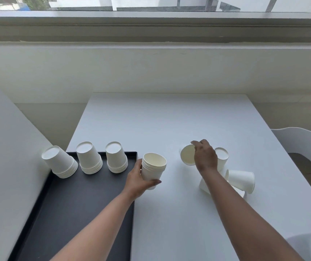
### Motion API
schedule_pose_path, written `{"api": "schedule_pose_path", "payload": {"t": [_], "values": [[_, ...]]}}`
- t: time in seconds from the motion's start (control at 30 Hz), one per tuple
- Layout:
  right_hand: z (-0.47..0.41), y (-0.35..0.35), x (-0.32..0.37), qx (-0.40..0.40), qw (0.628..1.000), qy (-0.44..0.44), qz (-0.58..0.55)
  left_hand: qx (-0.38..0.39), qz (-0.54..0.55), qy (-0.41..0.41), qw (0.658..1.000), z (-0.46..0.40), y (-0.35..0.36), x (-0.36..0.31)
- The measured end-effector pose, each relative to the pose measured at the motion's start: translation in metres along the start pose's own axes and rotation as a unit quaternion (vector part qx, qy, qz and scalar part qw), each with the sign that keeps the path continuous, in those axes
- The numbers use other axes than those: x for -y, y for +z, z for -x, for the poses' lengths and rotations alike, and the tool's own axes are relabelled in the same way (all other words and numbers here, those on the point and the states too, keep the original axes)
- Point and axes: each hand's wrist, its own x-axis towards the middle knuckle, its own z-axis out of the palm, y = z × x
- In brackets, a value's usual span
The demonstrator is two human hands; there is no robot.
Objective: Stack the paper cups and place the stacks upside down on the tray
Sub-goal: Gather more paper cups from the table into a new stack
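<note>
An upright stack of paper cups [153, 169], mouths up, sits in the left hand [138, 178], just past the right edge of the tray; the thumb wraps the near side low down and the fingers curl round the far side, so the hand grips the stack from its left. To the right of it, apart from the stack, a single cup [188, 155] is tipped with its open mouth toward the camera. The right hand [205, 157] comes over it from the right, fingers bent over its upper rim and pinching it.

Behind and below that hand lies a loose cluster of more cups on the white bench [169, 119]: one upside-down cup [221, 154] just right of the wrist, one cup on its side [240, 180] near the forearm, and others partly hidden under the arm.

On the black tray [79, 194] at the left, three upside-down stacks stand in a row along its far end: a leaning left stack [59, 162] at the corner, a middle stack [88, 160], and a right stack [116, 157] nearest the left hand. A white chair [305, 142] shows at the right edge.
</note>
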Motion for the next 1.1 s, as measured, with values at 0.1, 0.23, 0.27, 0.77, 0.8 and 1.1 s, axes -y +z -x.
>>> {"api": "schedule_pose_path", "payload": {"t": [0.1, 0.23, 0.27, 0.77, 0.8, 1.1], "values": [[0.004, -0.018, 0.015, -0.070, 0.986, 0.057, -0.141, 0.006, 0.001, 0.004, 1.000, 0.003, 0.000, -0.004], [0.010, -0.042, 0.035, -0.021, 0.936, 0.064, -0.345, 0.008, 0.008, 0.009, 1.000, 0.009, 0.001, -0.011], [0.013, -0.046, 0.039, 0.003, 0.932, 0.047, -0.360, 0.011, 0.007, 0.011, 1.000, 0.011, 0.002, -0.012], [0.061, -0.026, 0.037, 0.173, 0.976, -0.085, -0.100, 0.101, -0.012, 0.019, 0.995, 0.034, 0.024, -0.016], [0.063, -0.025, 0.034, 0.185, 0.973, -0.092, -0.100, 0.102, -0.016, 0.016, 0.995, 0.035, 0.025, -0.014], [0.024, -0.032, -0.029, 0.058, 0.997, 0.037, -0.033, 0.083, -0.030, -0.003, 0.996, 0.036, 0.021, -0.003]]}}
